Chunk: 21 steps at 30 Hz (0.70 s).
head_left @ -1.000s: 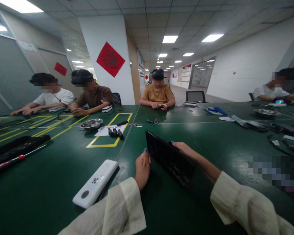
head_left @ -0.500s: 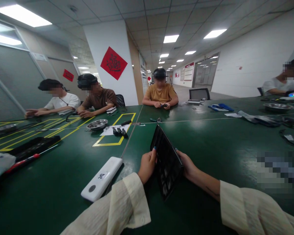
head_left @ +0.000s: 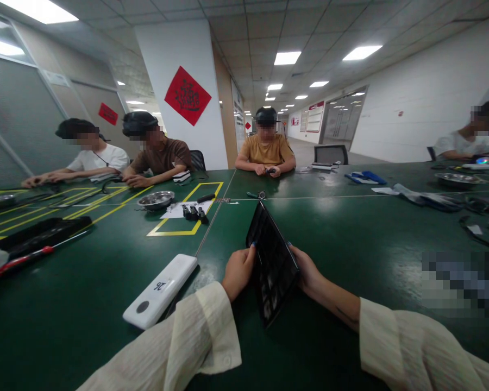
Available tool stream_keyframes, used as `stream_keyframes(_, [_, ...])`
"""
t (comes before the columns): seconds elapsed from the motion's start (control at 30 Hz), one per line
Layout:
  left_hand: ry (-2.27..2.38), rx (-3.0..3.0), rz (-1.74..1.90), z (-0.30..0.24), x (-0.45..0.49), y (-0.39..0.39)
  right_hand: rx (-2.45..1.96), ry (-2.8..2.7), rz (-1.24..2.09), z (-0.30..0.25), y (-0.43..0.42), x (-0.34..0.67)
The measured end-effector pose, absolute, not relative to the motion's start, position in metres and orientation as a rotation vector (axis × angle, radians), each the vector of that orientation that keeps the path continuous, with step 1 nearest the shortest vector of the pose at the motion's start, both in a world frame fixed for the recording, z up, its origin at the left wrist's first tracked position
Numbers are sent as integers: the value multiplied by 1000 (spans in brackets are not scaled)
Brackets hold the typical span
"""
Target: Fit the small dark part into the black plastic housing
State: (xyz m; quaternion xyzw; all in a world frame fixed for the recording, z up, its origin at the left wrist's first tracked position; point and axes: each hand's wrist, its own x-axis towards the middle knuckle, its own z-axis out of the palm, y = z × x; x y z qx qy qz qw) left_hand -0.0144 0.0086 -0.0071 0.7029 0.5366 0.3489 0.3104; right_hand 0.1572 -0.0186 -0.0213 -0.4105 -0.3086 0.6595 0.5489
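Note:
Both of my hands hold a flat black slab, a keyboard or tablet-like panel, tipped up on its near edge above the green table. My left hand grips its left edge with fingers curled. On the right edge, my right hand is wrapped round from behind. Cream sleeves cover both forearms.
A white power bank lies left of my left hand. Further left are a black tray and a red-handled screwdriver. A metal bowl and small black parts sit in a yellow-taped box. Several people sit round the table.
The black panel has swung from lying slantwise to the right to standing up more steeply, end-on to me. Both hands shifted closer together on its sides.

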Motion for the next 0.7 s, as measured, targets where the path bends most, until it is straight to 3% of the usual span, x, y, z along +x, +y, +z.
stream_keyframes(0.7, [1346,1862,996,-4,-12,6,-921,-616,1522,-23,-17,154])
